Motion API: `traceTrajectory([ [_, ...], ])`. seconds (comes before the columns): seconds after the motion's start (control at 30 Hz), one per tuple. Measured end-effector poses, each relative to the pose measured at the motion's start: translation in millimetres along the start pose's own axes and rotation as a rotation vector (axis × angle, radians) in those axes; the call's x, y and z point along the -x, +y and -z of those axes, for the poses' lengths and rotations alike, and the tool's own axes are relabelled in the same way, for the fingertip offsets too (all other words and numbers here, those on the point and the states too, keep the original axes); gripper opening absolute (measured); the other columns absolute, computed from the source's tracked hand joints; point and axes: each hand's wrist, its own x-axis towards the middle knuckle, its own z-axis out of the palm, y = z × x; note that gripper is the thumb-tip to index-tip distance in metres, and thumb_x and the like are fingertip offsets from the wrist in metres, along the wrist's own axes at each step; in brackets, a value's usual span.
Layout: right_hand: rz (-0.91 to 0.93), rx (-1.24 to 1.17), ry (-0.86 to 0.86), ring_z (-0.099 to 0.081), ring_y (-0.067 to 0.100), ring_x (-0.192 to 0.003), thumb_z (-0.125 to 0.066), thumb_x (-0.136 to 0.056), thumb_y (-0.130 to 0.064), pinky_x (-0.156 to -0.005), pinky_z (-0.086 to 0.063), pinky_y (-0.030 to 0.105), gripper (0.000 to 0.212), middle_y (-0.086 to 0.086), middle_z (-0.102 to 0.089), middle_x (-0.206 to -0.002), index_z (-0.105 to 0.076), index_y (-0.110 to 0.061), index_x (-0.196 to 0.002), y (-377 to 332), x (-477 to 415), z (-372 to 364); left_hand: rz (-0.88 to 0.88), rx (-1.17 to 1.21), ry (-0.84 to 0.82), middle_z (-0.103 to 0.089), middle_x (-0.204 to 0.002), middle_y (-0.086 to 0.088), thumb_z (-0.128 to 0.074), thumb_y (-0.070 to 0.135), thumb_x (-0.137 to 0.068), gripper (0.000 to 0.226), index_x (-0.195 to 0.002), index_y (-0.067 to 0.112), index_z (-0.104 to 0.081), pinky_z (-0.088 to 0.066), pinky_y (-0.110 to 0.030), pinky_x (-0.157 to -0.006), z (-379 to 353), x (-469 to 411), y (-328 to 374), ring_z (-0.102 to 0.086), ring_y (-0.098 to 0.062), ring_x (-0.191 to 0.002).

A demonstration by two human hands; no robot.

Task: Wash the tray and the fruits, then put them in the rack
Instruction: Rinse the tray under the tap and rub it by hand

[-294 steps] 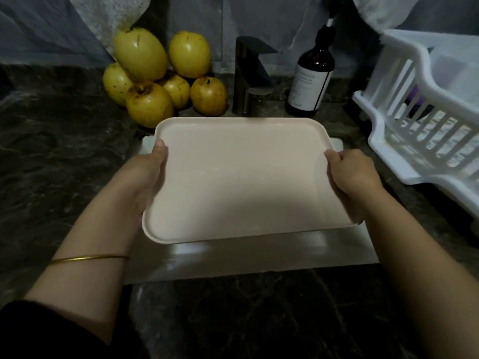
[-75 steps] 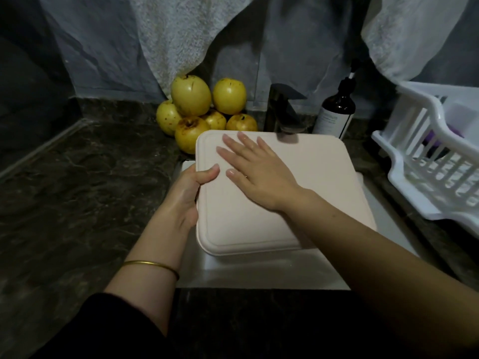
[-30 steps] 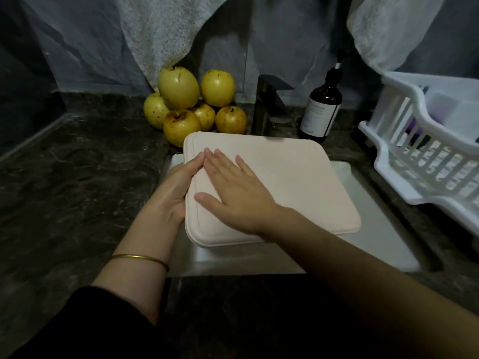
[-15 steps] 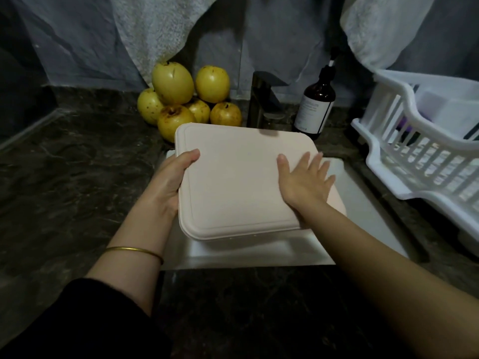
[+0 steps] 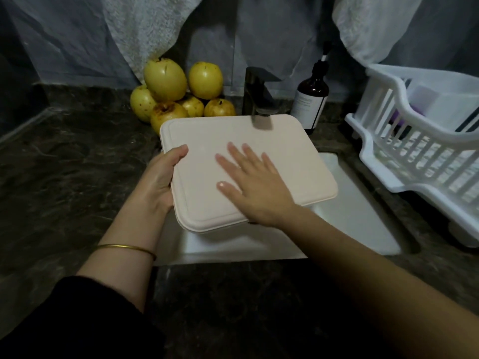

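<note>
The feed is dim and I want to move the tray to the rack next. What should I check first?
1. Grip: the left hand curls round the tray at its left edge: ok.
2. Second grip: the right hand lies flat and open on the upturned underside: not ok for carrying.
3. Drips: the tray is over the sink: ok.
4. Rinse: water from the faucet: cannot tell.
5. Room: the front slots of the dish rack look free: ok.
6. Fruit: the yellow apples are piled on the counter, not in the rack: not ok.
</note>
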Motion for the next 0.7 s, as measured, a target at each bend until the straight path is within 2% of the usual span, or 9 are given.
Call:
traceTrajectory([
  [0.07, -0.156, -0.043, -0.028, 0.012, 0.014, -0.146, -0.018, -0.097, -0.059, -0.118, 0.008, 0.041, 0.06, -0.01, 0.01, -0.159, -0.003, -0.038, -0.151, 21.7, -1.5, 0.3, 0.001, -0.003, 0.013, -0.071, -0.084, -0.011, -0.05, 0.016, -0.095, 0.033, -0.126, 0.004, -0.054, -0.058, -0.032, -0.054, -0.2, 0.5, 0.7, -0.07, -0.02, -0.065],
  [0.13, -0.302, -0.07, -0.039, 0.013, 0.014, -0.146, -0.017, -0.097, -0.058, -0.117, 0.009, 0.04, 0.06, -0.009, 0.012, -0.159, -0.002, -0.036, -0.151, 43.4, -1.7, 2.4, -0.003, -0.017, 0.018, -0.069, -0.094, -0.014, -0.05, 0.015, -0.095, 0.033, -0.126, 0.004, -0.054, -0.059, -0.034, -0.057, 0.4, 0.7, 1.1, -0.07, -0.021, -0.066],
  [0.27, -0.693, -0.109, -0.015, 0.01, 0.022, -0.147, -0.013, -0.097, -0.058, -0.118, 0.005, 0.046, 0.066, 0.0, 0.01, -0.16, -0.002, -0.025, -0.153, 76.9, 1.5, 5.7, 0.027, -0.048, 0.022, -0.062, -0.119, -0.022, -0.052, 0.019, -0.094, 0.041, -0.131, 0.003, -0.051, -0.058, -0.044, -0.068, 1.0, 0.9, 1.8, -0.066, -0.03, -0.088],
  [0.33, -0.844, -0.143, 0.007, 0.009, 0.026, -0.147, -0.013, -0.097, -0.059, -0.118, 0.004, 0.047, 0.07, 0.005, 0.009, -0.16, -0.002, -0.019, -0.153, 76.1, 0.4, 5.4, 0.04, -0.052, 0.022, -0.062, -0.12, -0.022, -0.052, 0.019, -0.094, 0.042, -0.132, 0.003, -0.05, -0.058, -0.044, -0.066, 1.0, 1.0, 2.4, -0.066, -0.03, -0.088],
  [0.37, -0.863, -0.136, 0.008, 0.01, 0.026, -0.147, -0.012, -0.097, -0.058, -0.118, 0.005, 0.047, 0.071, 0.008, 0.009, -0.16, -0.002, -0.016, -0.153, 71.3, -0.5, 4.7, 0.048, -0.049, 0.022, -0.063, -0.116, -0.021, -0.051, 0.02, -0.094, 0.041, -0.131, 0.003, -0.051, -0.058, -0.043, -0.064, 1.0, -0.2, 2.0, -0.067, -0.029, -0.082],
  [0.43, -0.78, -0.11, -0.003, 0.011, 0.025, -0.147, -0.011, -0.098, -0.056, -0.118, 0.007, 0.045, 0.07, 0.01, 0.01, -0.16, 0.0, -0.013, -0.153, 54.6, -3.8, 2.8, 0.057, -0.035, 0.021, -0.065, -0.106, -0.019, -0.051, 0.02, -0.094, 0.038, -0.128, 0.003, -0.051, -0.058, -0.039, -0.058, 0.9, -0.7, 1.9, -0.069, -0.025, -0.068],
  [0.5, -0.603, -0.112, -0.026, 0.013, 0.024, -0.147, -0.011, -0.099, -0.053, -0.118, 0.009, 0.043, 0.066, 0.007, 0.013, -0.16, 0.002, -0.016, -0.153, 32.4, -5.3, -0.2, 0.06, -0.042, 0.029, -0.065, -0.102, -0.018, -0.051, 0.019, -0.095, 0.038, -0.129, 0.004, -0.05, -0.059, -0.038, -0.055, 1.8, -1.5, 1.2, -0.069, -0.024, -0.064],
  [0.6, -0.336, -0.104, -0.057, 0.015, 0.021, -0.146, -0.012, -0.1, -0.05, -0.118, 0.01, 0.044, 0.06, 0.001, 0.014, -0.16, 0.002, -0.024, -0.153, -2.9, -6.6, -2.5, 0.071, -0.07, 0.046, -0.064, -0.114, -0.02, -0.054, 0.018, -0.094, 0.041, -0.132, 0.005, -0.049, -0.058, -0.042, -0.06, 1.4, -1.2, 0.2, -0.067, -0.028, -0.08],
  [0.7, -0.041, -0.043, -0.046, 0.012, 0.017, -0.147, -0.016, -0.101, -0.046, -0.118, 0.009, 0.043, 0.058, -0.005, 0.01, -0.16, -0.001, -0.026, -0.153, -27.9, -11.4, 0.8, 0.078, -0.082, 0.012, -0.066, -0.106, -0.017, -0.052, 0.02, -0.095, 0.037, -0.129, 0.005, -0.054, -0.058, -0.038, -0.06, 0.1, -1.1, -1.0, -0.067, -0.026, -0.081],
])
